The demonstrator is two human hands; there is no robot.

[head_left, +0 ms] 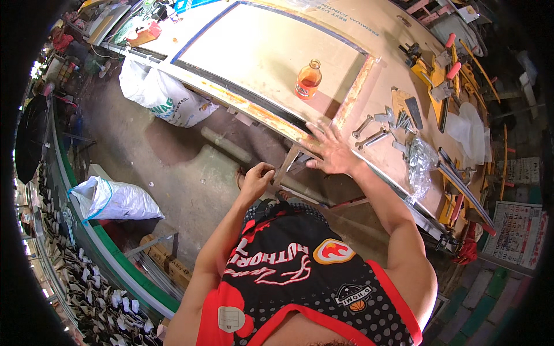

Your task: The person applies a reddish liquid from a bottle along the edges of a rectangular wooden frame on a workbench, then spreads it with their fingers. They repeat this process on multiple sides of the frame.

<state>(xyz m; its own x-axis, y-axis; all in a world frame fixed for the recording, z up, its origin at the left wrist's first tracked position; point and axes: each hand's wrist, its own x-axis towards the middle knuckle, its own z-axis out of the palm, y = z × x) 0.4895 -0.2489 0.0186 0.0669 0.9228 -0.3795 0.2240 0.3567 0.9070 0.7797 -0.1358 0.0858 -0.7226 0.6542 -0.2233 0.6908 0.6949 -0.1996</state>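
My right hand [333,151] lies with fingers spread on the near rail of a rectangular frame [254,107], close to its corner. This frame has blue along its far left side and worn, yellowish patches on the rails nearer me. Lower and to the left, my left hand [258,177] is raised off the table edge with its fingers curled together; whether anything small is between them is hidden. A glass bottle [309,79] of orange liquid stands upright inside the frame, beyond my right hand.
Wrenches [369,137], loose metal parts and a clear plastic bag [423,164] lie on the table's right side. Yellow bar clamps [456,75] line its right edge. White sacks [157,95] hang or stand at the left, and another sack [115,200] rests near a green-edged bench.
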